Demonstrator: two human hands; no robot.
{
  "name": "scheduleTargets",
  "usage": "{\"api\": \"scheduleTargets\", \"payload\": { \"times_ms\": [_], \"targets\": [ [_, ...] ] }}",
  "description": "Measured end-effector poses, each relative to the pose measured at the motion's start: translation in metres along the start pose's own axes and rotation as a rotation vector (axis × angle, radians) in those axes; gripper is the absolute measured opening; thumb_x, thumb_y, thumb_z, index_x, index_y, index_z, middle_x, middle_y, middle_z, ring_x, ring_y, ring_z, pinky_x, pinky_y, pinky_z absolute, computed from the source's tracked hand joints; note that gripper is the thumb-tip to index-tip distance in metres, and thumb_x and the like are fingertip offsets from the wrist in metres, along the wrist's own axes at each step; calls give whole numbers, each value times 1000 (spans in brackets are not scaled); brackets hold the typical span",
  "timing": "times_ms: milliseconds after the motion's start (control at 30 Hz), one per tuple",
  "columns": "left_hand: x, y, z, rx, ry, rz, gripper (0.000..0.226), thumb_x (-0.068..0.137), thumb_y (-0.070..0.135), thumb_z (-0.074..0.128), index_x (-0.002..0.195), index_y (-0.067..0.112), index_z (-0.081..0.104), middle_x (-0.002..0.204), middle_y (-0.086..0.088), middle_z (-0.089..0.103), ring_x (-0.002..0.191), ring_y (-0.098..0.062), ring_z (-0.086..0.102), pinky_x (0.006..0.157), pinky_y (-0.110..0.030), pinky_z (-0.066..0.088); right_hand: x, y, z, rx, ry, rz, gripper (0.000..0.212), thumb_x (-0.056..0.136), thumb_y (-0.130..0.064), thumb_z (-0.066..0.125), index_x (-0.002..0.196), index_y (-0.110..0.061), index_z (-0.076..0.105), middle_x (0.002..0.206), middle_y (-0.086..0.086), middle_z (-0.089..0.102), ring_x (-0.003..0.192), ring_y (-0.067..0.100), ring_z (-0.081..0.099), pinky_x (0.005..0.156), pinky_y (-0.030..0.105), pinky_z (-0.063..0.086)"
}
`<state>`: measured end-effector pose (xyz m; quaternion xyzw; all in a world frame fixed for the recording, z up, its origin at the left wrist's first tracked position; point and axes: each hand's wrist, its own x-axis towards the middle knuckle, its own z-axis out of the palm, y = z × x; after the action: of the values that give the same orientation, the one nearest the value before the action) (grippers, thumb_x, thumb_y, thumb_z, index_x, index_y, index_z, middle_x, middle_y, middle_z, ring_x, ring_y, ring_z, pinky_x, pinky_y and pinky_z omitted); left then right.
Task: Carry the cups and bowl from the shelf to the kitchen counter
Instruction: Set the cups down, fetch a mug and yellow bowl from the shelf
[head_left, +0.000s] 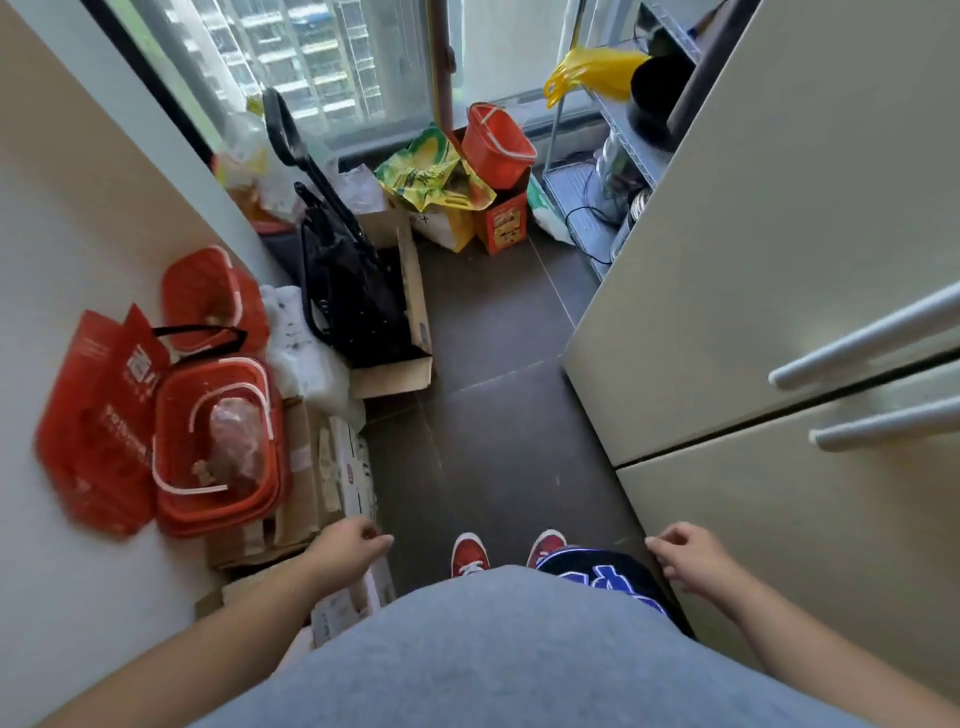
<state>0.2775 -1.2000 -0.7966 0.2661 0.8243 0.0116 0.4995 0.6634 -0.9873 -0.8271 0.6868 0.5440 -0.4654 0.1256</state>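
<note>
Two bare hands, both carrying nothing. Left hand (349, 545): low at the left, over flattened cardboard (301, 499), fingers loosely curled together. Right hand (688, 558): low at the right, beside the refrigerator (753, 260), fingers loosely curled and slightly parted. Cups and bowl: none can be made out; the metal shelf (597, 197) at the far right holds a large dark pot (657, 85), a yellow plastic bag (592, 73) and a clear jar-like vessel whose contents cannot be told.

Containers along the left wall:
- Red basket (218, 441), white handles, stacked on others of its kind; holds a pinkish wrapped bundle.
- Second red basket (208, 296), behind the first, tipped against the wall; contents not clear.
- Red paper bag (98, 415), black handles, leaning on the wall beside the baskets; inside hidden.
- Open cardboard box (405, 332); holds a black folded cart or bag with a long handle.

Containers at the far end, under the window (311, 62):
- Red bucket (496, 143), white handle, standing on a red carton (504, 223); inside not visible.
- Yellow-green sack (431, 176), crumpled, just beside the bucket.

Floor (493, 415): dark tile, clear down the middle. Two red shoes (467, 553) point forward at the bottom, below a grey shirt.
</note>
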Motion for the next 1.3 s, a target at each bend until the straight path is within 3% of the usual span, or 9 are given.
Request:
{"api": "scheduleTargets", "payload": {
  "times_ms": [133, 333, 433, 567, 700, 800, 1033, 1167, 1300],
  "targets": [
    [38, 61, -37, -89, 15, 43, 20, 92, 40, 57, 101, 23, 63, 92, 3, 66, 83, -11, 65, 68, -24, 54, 29, -8, -12, 13, -22, 77, 22, 85, -21, 70, 75, -6, 58, 58, 7, 57, 45, 19, 49, 44, 22, 31],
    [108, 123, -85, -89, 5, 44, 22, 92, 42, 57, 104, 25, 63, 97, 4, 66, 90, -11, 64, 82, -31, 56, 93, -59, -34, 20, -67, 95, 23, 85, -17, 70, 70, -6, 56, 54, 7, 54, 47, 18, 46, 51, 25, 35],
    [130, 136, -113, -93, -2, -18, 21, 92, 42, 57, 103, 25, 63, 93, 4, 67, 85, -9, 65, 71, -25, 54, 126, -108, -49, -33, -90, 44, 22, 83, -23, 71, 70, -8, 60, 59, 4, 60, 55, 18, 50, 55, 26, 37],
    [155, 141, -152, -115, 35, -60, 22, 89, 41, 62, 95, 21, 68, 88, 1, 71, 83, -15, 67, 75, -33, 56, 165, -197, -72, -51, -124, -36, 25, 83, -27, 70, 68, -12, 56, 63, 7, 62, 58, 20, 53, 58, 28, 40],
    [170, 160, -190, -177, 109, -73, 19, 85, 38, 66, 84, 19, 70, 76, 1, 72, 67, -14, 64, 63, -28, 51, 188, -293, -93, -62, -122, -165, 22, 83, -28, 70, 71, -14, 59, 65, 4, 61, 62, 20, 55, 57, 25, 40],
    [189, 197, -226, -183, 129, 24, 16, 87, 35, 65, 80, 21, 67, 77, 3, 71, 74, -16, 66, 75, -33, 54, 197, -365, -111, -70, -120, -279, 18, 82, -30, 70, 74, -15, 63, 67, 1, 63, 64, 18, 58, 63, 26, 45],
    [233, 318, -333, -219, 154, 313, 12, 86, 42, 62, 85, 32, 68, 84, 10, 73, 80, -2, 66, 74, -25, 52, 198, -507, -169, 74, -29, -443, 14, 81, -37, 67, 85, -23, 67, 79, 0, 72, 78, 16, 68, 65, 32, 54],
    [271, 391, -402, -214, 121, 498, 5, 87, 39, 64, 87, 36, 68, 87, 12, 74, 82, 2, 67, 74, -20, 53, 201, -572, -206, 182, 92, -532, 10, 78, -41, 67, 85, -33, 67, 83, -13, 73, 77, -1, 66, 71, 20, 49],
    [289, 477, -467, -175, 69, 730, 9, 87, 44, 62, 92, 39, 67, 90, 20, 71, 87, 5, 64, 76, -18, 51, 197, -628, -249, 315, 249, -561, 15, 76, -45, 67, 90, -39, 67, 85, -12, 74, 81, 6, 70, 77, 28, 54]
  ]
}}
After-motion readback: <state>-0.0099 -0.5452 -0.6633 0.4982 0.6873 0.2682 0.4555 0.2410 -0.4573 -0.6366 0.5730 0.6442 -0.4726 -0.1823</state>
